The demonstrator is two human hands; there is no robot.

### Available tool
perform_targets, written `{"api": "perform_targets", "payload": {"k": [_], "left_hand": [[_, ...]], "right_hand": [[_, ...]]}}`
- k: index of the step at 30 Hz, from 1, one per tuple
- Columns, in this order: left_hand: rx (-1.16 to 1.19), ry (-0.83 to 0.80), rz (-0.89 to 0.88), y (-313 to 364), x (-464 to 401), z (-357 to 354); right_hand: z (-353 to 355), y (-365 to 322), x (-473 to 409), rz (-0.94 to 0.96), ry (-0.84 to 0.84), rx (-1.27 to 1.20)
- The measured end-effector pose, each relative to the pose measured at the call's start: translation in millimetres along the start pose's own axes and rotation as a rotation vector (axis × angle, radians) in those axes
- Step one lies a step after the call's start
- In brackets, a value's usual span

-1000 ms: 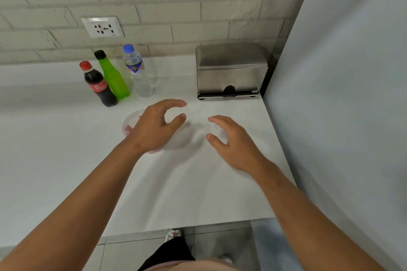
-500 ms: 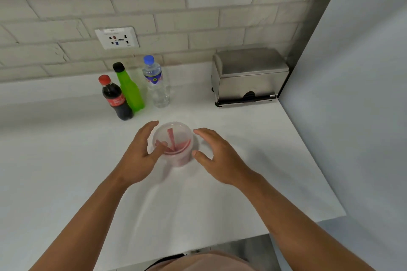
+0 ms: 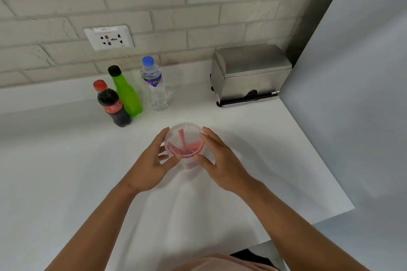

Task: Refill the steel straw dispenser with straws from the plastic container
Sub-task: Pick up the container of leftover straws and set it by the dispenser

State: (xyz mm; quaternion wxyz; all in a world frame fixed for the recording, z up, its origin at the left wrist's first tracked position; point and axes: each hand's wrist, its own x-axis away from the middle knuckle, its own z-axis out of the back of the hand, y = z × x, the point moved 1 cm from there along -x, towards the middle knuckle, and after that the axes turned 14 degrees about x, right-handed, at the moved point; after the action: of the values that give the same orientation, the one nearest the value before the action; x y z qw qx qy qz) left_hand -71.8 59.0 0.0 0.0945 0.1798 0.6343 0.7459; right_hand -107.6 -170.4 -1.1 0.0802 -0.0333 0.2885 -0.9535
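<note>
A clear round plastic container (image 3: 189,128) stands on the white counter (image 3: 66,171) in the middle of the head view, with a clear lid on top. Several red-striped straws (image 3: 184,146) lie inside it. My left hand (image 3: 152,165) wraps its left side, thumb against the wall. My right hand (image 3: 220,160) presses its right side, fingers on the rim. The steel straw dispenser (image 3: 248,75) sits at the back right corner, lid closed, well beyond both hands.
A cola bottle (image 3: 111,103), a green bottle (image 3: 126,92) and a water bottle (image 3: 154,83) stand in a row at the back left of the container. A grey wall panel (image 3: 352,94) borders the counter's right edge. A socket plate (image 3: 109,37) is on the brick wall.
Both hands have closed in onto the container from either side. The camera has tilted, so the whole scene sits lower and further left in view.
</note>
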Motion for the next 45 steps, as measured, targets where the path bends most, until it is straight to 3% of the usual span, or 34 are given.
{"api": "perform_targets", "payload": {"k": [8, 14, 29, 45], "left_hand": [[0.094, 0.075, -0.017, -1.1, -26.2, -25.2], [0.107, 0.139, -0.016, 5.4, -58.7, -32.9], [0.171, 0.295, -0.006, 14.1, -149.4, -31.3], [0.2, 0.255, 0.051, 33.7, -207.1, -22.0]], "right_hand": [[0.1, 19.3, -18.9, -0.044, 0.12, -0.058], [9.6, 27.6, -43.3, 0.033, 0.243, 0.007], [13.2, 45.0, -131.4, -0.076, 0.275, -0.07], [24.2, 48.4, -187.0, -0.058, 0.3, -0.043]]}}
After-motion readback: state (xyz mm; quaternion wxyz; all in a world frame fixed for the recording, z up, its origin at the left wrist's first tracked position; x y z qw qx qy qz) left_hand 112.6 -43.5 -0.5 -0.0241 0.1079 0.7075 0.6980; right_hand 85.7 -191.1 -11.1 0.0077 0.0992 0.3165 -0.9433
